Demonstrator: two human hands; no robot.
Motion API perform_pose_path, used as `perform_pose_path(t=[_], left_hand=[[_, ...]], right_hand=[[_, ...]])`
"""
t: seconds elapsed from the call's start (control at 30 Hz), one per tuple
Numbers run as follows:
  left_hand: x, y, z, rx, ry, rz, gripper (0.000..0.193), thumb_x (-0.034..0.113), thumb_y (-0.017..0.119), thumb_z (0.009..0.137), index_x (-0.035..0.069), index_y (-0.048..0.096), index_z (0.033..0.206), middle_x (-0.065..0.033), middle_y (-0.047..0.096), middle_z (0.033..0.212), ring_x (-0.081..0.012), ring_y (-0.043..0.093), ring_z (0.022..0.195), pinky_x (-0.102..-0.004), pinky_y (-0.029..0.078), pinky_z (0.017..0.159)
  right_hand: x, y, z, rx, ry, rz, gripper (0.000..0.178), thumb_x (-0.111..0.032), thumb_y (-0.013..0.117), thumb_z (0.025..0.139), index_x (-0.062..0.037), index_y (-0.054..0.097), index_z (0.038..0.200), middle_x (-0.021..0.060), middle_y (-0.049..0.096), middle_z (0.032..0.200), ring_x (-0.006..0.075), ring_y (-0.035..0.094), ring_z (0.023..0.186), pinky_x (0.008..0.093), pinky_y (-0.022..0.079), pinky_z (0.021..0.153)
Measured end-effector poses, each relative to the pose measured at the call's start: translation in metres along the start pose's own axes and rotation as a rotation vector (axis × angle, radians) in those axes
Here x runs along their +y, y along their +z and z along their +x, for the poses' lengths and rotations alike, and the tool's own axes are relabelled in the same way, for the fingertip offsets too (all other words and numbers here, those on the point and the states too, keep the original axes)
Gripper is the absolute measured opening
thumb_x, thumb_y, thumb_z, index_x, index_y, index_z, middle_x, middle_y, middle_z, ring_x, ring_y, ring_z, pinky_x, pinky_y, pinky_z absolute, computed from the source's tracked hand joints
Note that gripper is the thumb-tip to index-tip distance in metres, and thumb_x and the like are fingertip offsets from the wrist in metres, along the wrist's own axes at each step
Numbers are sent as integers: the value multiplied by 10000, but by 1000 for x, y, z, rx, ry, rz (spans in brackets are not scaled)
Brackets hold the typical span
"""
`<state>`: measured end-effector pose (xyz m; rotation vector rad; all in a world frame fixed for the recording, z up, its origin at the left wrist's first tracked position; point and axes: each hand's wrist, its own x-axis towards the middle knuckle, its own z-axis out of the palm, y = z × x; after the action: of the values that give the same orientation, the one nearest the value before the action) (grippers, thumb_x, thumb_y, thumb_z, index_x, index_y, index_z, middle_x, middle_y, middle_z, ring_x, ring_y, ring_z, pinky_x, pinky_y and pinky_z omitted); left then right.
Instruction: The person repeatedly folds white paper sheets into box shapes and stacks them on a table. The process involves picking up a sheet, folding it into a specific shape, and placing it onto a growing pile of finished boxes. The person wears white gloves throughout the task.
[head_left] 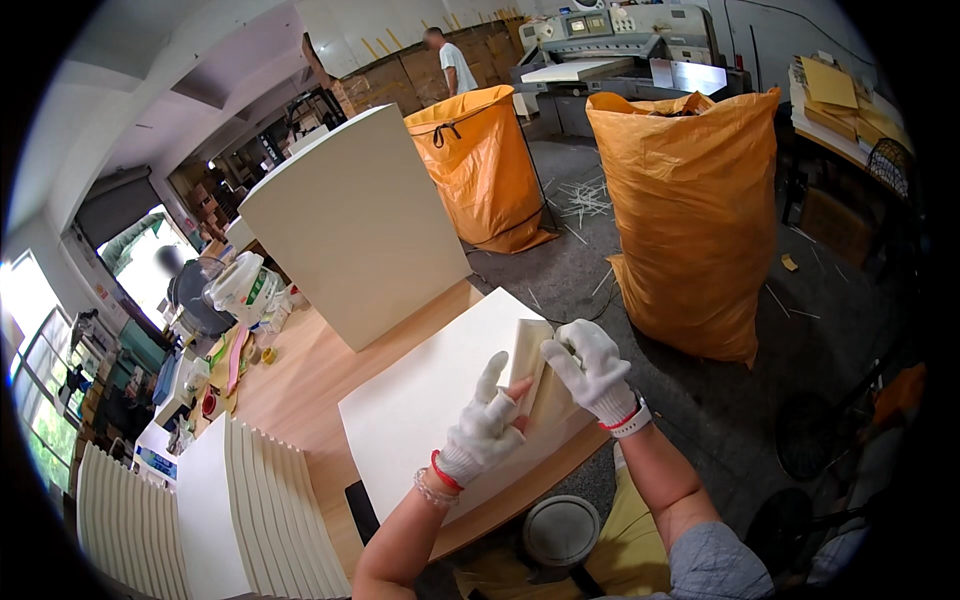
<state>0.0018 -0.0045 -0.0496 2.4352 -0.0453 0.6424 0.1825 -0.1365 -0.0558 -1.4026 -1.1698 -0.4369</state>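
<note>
A narrow, cream-white box-shaped piece is tilted up between my hands, above a flat stack of large white sheets on the table. My left hand wears a white glove with bare fingertips showing. Those fingertips press against the piece's near side, and the thumb points up along its left. My right hand, also in a white glove, has thumb and fingers pinched at its upper right edge. What exactly lies between the right fingertips is hidden.
A tall white stack stands on the wooden table. Stepped white stacks fill the lower left. Two orange sacks stand on the floor beyond. A round stool is near me. A person is in the background by a machine.
</note>
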Motion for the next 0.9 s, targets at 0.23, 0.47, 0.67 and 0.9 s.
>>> perform_pose_path(t=[0.23, 0.47, 0.67, 0.9], left_hand=[[-8, 1, 2, -20, 74, -6, 412, -3, 803, 776, 56, 655, 1156, -322, 398, 1539, -376, 671, 1161, -410, 562, 935], [-2, 3, 1, 65, 29, 43, 366, -38, 751, 778, 52, 673, 1123, -358, 327, 1565, -381, 676, 1144, -393, 553, 943], [-3, -2, 5, -44, 123, 127, 409, -78, 674, 765, 43, 672, 1156, -320, 368, 1550, -363, 684, 1093, -390, 564, 925], [-5, 4, -1, 30, -21, 4, 483, -22, 860, 709, 66, 669, 1144, -280, 317, 1598, -356, 669, 1142, -396, 558, 937]], right_hand=[[4, 5, 0, 31, -79, -40, 224, -197, 674, 981, -18, 591, 876, 154, 559, 757, 367, 595, 739, 467, 472, 675], [3, 2, -2, 2, -46, -26, 220, -187, 665, 992, -16, 587, 877, 150, 566, 771, 356, 595, 743, 460, 476, 676], [3, 2, -2, 17, -61, -33, 224, -182, 659, 998, -17, 586, 866, 153, 575, 774, 359, 598, 734, 459, 479, 674], [2, 5, -1, 33, -35, -21, 202, -171, 654, 1000, -12, 605, 887, 157, 593, 788, 364, 610, 749, 458, 484, 682]])
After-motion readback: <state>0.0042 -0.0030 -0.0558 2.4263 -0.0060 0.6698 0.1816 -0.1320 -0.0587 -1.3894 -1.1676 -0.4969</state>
